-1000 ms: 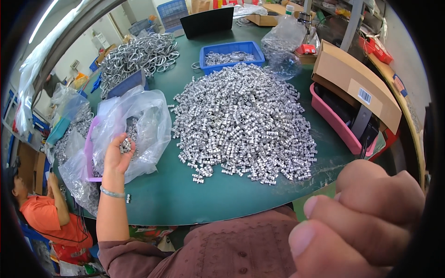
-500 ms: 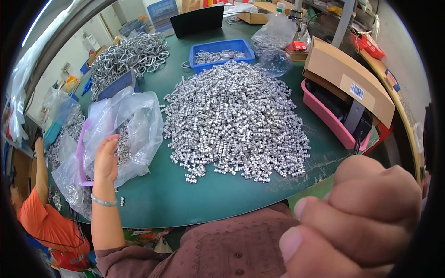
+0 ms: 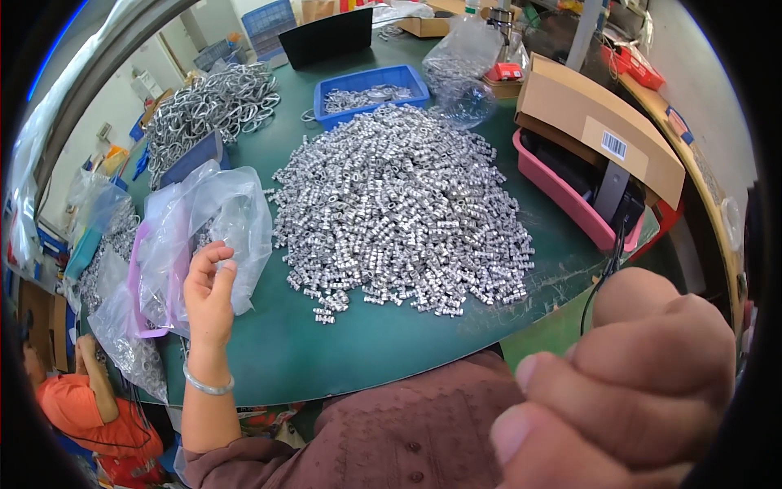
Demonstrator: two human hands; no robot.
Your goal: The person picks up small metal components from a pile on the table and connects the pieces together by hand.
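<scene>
My left hand (image 3: 210, 293), with a bangle on its wrist, hovers at the near side of a clear plastic bag (image 3: 252, 216) that lines a pink-purple bin (image 3: 137, 281). Its fingers are loosely bent, the thumb stands apart, and nothing shows between them. Small metal parts are partly visible inside the bag. Very large at the lower right, my right hand (image 3: 627, 383) is closed, fingers curled together; whatever it may hold is hidden. Beyond both hands, a big heap of small ribbed silver metal fittings (image 3: 399, 212) covers the middle of the green table (image 3: 277, 359).
A blue tray (image 3: 371, 79) of metal pieces stands behind the heap. Metal rings (image 3: 216, 106) are piled at the far left. To the right, a cardboard box (image 3: 599, 122) rests over a pink basket (image 3: 562, 196). A person in orange (image 3: 98, 416) works at the left.
My left hand has shifted right and lower, away from the bag's opening, and its thumb now shows. The view has turned slightly. My right hand stays closed. The person in orange has lowered an arm.
</scene>
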